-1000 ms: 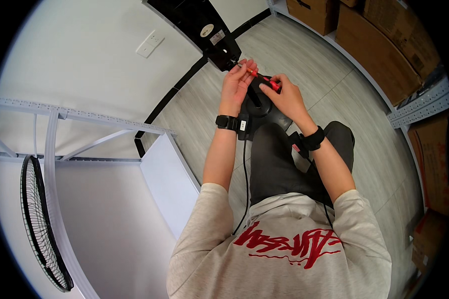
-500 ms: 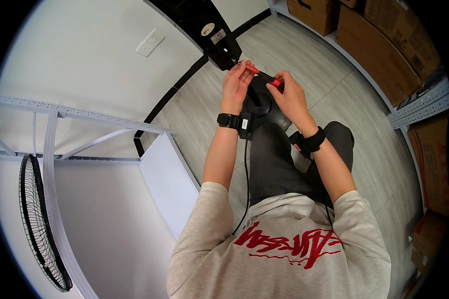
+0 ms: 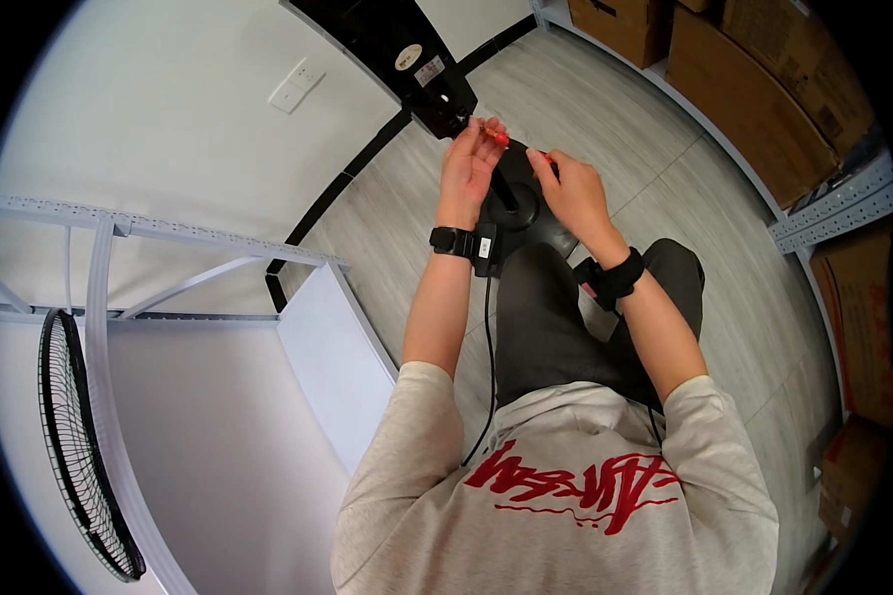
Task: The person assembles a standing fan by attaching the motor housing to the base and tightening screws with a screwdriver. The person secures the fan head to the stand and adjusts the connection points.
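L hand [image 3: 468,169]: fingers part-curled, thumb + index drawn together at lower end of black panel [image 3: 387,50]; red fore part of screwdriver [image 3: 501,139] lies at these fingers. Can't tell if they grip shaft or only guide it. R hand [image 3: 573,193]: thumb + index closed on rear of same screwdriver, red bit showing betw. them; other R fingers folded, partly hidden behind.

Hard to make out: driver's tip (hidden by L fingers); mid-handle, dark vs. dark base [image 3: 536,213]; any screw at panel end, too small to see. Panel cut off at top of view, beyond L fingertips. Base partly covered by R hand + knees; pole [image 3: 504,190] runs up from it, just below L fingers, upper end hidden.

Edges/room: wall w/ black skirting [image 3: 372,149] to L of L fingers, outlet [image 3: 299,86] farther up that side. Open floor [image 3: 685,198] to R of R fingers, as far as rack w/ cartons [image 3: 744,109], its R side lost in dark rim. Well apart, lower L of L fingers: white shelf frame [image 3: 99,297] + wire grille [image 3: 69,446], seen near edge-on. Black cable [image 3: 490,347] trails from L wrist toward body, below fingers.
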`<state>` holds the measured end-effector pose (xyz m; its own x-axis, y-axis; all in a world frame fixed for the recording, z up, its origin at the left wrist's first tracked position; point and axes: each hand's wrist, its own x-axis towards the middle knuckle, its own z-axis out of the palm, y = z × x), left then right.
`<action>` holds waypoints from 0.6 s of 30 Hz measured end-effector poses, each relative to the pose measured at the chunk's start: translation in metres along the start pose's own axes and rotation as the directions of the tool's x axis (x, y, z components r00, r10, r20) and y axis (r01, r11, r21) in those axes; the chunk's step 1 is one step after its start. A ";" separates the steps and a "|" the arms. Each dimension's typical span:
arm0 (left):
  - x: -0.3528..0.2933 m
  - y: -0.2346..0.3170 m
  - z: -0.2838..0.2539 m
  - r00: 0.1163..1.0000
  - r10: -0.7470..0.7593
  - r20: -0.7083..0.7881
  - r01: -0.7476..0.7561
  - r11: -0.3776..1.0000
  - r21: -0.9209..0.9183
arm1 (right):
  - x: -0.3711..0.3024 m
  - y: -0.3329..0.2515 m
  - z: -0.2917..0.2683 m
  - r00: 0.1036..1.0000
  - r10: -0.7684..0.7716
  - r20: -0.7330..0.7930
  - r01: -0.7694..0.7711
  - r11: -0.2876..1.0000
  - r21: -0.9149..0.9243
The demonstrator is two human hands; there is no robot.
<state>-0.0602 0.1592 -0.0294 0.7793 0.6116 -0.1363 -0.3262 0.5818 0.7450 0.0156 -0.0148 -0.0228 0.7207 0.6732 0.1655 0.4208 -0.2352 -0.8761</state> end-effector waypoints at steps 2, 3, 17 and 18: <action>-0.004 0.000 0.006 0.999 -0.013 0.048 0.014 1.000 -0.018 | 0.004 -0.006 -0.009 0.983 0.134 0.123 -0.144 0.986 0.081; -0.005 0.000 0.007 0.997 0.006 0.079 -0.007 1.000 0.021 | 0.004 -0.010 -0.011 0.963 0.192 0.188 -0.215 0.970 0.115; -0.007 0.002 0.008 0.991 0.002 0.131 -0.016 0.994 0.105 | -0.002 -0.008 -0.004 0.998 0.044 -0.048 -0.039 0.994 0.100; -0.005 0.002 0.006 0.993 -0.009 0.116 -0.008 0.990 0.140 | -0.004 -0.010 -0.004 0.995 0.004 -0.097 0.003 0.997 0.071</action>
<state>-0.0613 0.1539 -0.0231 0.8390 0.5401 -0.0659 -0.2544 0.4965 0.8299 0.0109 -0.0182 -0.0129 0.7722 0.6013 0.2055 0.3829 -0.1823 -0.9056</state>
